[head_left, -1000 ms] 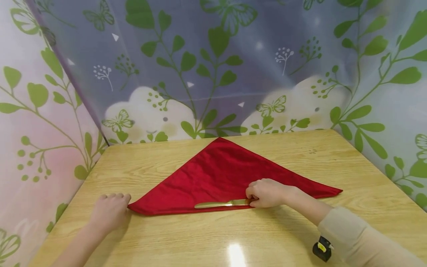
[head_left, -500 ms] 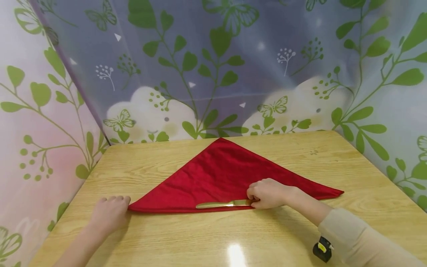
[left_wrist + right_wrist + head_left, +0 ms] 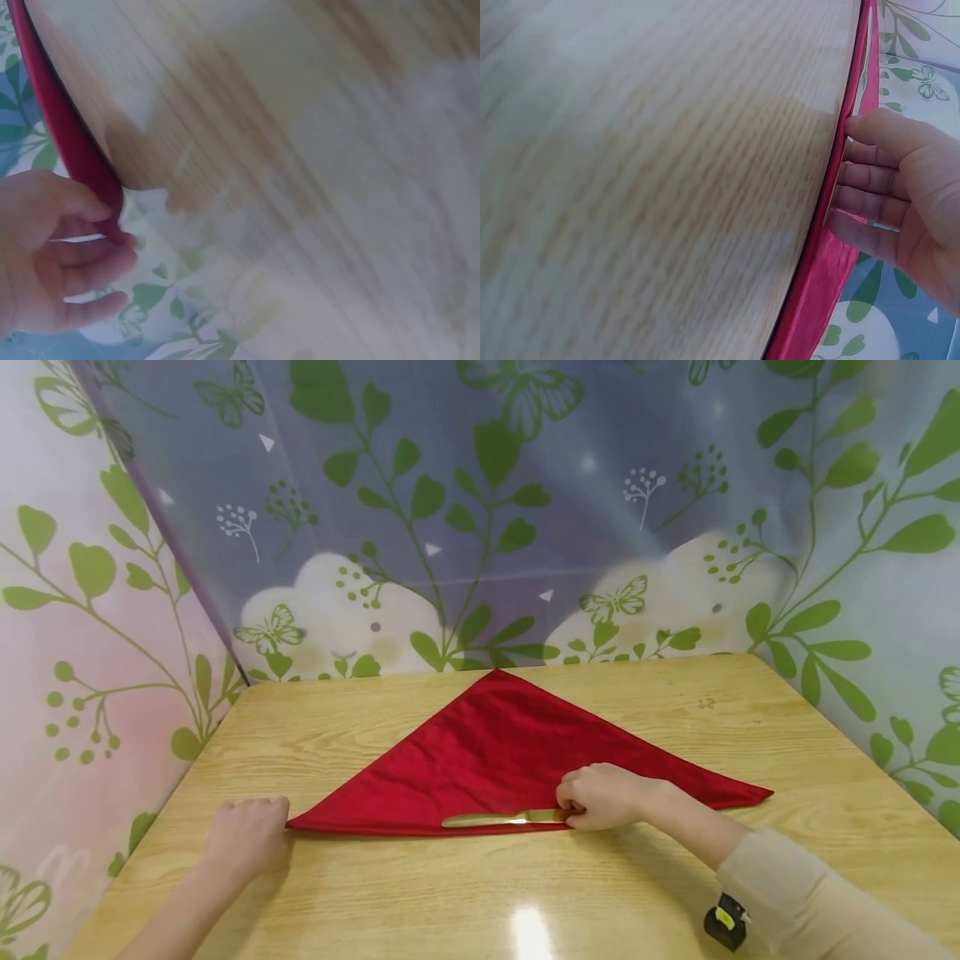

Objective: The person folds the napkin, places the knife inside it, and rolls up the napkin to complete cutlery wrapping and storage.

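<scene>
The left hand pinches one corner of the red cloth between thumb and index finger, seemingly to draw the near edge straight. The cloth lies as a triangle on the table, spreading away beyond the fingers of both hands, its peak farthest from them. The right hand has its fingers curled over the handle of the knife, thumb at the cloth's near edge; how tightly they grip is hard to tell. The blade points from those fingers toward the left hand, just inside the edge, perhaps because its straight length steadies the hem there.
</scene>
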A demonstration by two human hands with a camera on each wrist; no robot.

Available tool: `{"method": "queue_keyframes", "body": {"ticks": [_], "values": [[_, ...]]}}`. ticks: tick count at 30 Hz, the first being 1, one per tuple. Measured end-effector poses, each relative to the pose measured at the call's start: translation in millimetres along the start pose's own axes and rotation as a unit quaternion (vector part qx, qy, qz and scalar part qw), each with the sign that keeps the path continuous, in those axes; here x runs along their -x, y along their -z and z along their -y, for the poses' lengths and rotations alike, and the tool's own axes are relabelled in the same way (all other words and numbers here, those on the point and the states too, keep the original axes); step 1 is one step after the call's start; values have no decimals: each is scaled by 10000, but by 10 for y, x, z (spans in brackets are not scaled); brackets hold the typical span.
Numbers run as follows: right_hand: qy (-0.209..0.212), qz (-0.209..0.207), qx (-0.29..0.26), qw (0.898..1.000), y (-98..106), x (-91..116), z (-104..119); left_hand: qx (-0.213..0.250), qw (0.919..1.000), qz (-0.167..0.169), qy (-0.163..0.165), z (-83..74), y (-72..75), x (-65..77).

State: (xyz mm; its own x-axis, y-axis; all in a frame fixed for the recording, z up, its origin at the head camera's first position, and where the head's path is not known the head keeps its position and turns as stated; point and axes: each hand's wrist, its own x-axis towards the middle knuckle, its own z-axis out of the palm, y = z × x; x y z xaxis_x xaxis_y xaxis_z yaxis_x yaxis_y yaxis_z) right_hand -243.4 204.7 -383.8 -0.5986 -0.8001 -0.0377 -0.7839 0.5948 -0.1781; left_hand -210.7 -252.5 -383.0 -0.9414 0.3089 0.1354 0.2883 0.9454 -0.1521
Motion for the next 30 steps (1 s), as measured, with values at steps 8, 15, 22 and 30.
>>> {"method": "queue_keyframes", "body": {"ticks": [8, 15, 22, 30], "values": [[-89, -30, 64, 9999, 14, 24, -13, -170, 9980, -607, 57, -24, 92, -43], [-206, -53, 20, 9998, 28, 82, -62, 644, 9467, -3147, -246, -49, 285, -224], [-206, -148, 172, 9995, 30, 107, -57, 2787, 9206, -2736, -77, -171, 532, -443], [-110, -335, 378, 9987, 4, 114, -53, 4122, 8807, -2323, -220, -401, 622, -629]]}}
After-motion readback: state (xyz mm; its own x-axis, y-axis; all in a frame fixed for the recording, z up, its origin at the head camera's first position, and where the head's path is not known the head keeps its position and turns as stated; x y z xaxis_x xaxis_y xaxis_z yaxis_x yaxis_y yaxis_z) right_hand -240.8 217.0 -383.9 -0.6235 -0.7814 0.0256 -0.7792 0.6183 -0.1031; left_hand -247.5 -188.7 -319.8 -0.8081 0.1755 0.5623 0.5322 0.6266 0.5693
